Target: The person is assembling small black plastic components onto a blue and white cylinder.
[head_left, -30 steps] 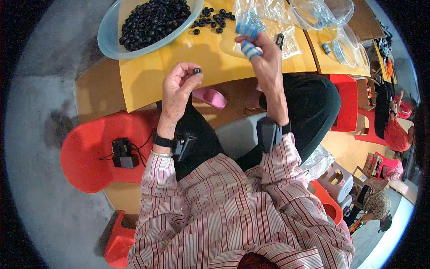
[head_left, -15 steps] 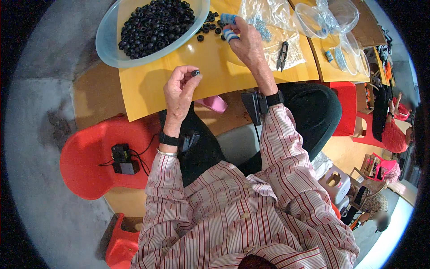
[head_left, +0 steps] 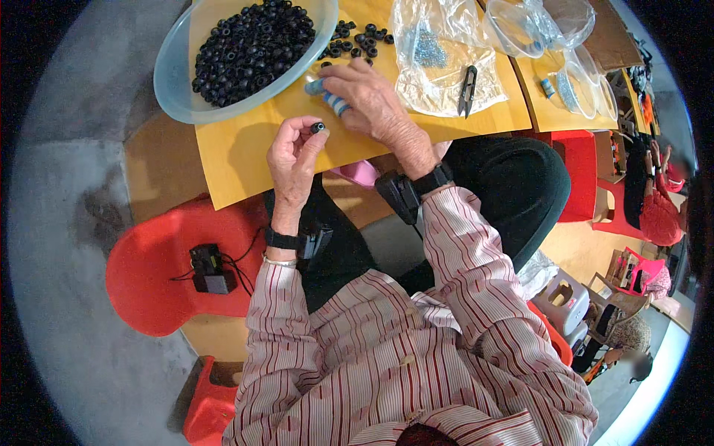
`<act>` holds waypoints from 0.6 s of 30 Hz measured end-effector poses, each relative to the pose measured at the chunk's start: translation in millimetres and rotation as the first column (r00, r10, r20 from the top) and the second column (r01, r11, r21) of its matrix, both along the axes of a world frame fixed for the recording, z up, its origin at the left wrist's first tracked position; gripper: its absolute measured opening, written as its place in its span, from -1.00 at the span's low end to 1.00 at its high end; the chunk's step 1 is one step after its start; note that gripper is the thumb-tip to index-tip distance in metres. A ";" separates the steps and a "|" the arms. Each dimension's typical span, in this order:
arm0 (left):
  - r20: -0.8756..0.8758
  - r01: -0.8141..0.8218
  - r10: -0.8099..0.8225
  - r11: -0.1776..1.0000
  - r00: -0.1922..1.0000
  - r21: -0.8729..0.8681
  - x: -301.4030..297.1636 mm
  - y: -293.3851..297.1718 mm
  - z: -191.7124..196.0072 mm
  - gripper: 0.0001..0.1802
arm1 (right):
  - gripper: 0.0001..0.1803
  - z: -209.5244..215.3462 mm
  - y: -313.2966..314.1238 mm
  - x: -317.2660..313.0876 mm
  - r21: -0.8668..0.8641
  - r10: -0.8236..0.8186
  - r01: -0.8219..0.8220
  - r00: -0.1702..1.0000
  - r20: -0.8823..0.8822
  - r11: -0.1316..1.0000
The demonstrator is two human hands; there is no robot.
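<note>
Head view looks straight down on a person in a striped shirt seated at a yellow counter [head_left: 245,160]. At the middle of the frame the left hand [head_left: 292,152] is raised just off the counter edge, its thumb and forefinger pinched together on a single small black ring [head_left: 317,127]. Just right of it and a little higher, the right hand [head_left: 370,100] lies over the counter with its fingers curled around a small blue-and-white striped piece [head_left: 329,100], which pokes out toward the left; how firmly it is gripped I cannot tell. In the upper left sits a pale translucent bowl [head_left: 175,82] heaped with more black rings, and a few loose rings [head_left: 357,37] lie scattered on the counter just beyond the right hand. Further right are a clear plastic bag [head_left: 439,56] holding small metal bits and a pair of black snips [head_left: 467,85]. To my eye the step in hand is bringing ring and striped piece together: one ring has been singled out and is held ready. The next move would call for lining the ring's hole up squarely with the striped piece's end, with both hands steady and close.
</note>
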State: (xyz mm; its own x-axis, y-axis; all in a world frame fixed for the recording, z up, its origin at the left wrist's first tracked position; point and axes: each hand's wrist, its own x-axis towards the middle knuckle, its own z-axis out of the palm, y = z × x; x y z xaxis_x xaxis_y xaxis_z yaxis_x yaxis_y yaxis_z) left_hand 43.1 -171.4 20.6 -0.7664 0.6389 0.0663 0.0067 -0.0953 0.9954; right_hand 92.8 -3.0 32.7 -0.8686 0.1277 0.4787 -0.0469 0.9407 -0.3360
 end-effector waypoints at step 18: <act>-0.006 0.005 -0.005 1.000 1.000 -0.008 3.4 -0.7 -3.0 -0.80 | -0.57 0.4 25.8 13.8 0.078 -0.238 0.231 0.966 0.103 0.970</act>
State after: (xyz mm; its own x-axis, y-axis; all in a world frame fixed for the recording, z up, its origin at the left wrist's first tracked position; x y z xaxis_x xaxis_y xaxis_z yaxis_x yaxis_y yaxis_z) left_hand 46.5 -172.1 17.6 -0.7627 0.6434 0.0657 0.0123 -0.0871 0.9961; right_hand 106.6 22.8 33.1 -0.8662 0.3064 0.3947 0.2120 0.9407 -0.2649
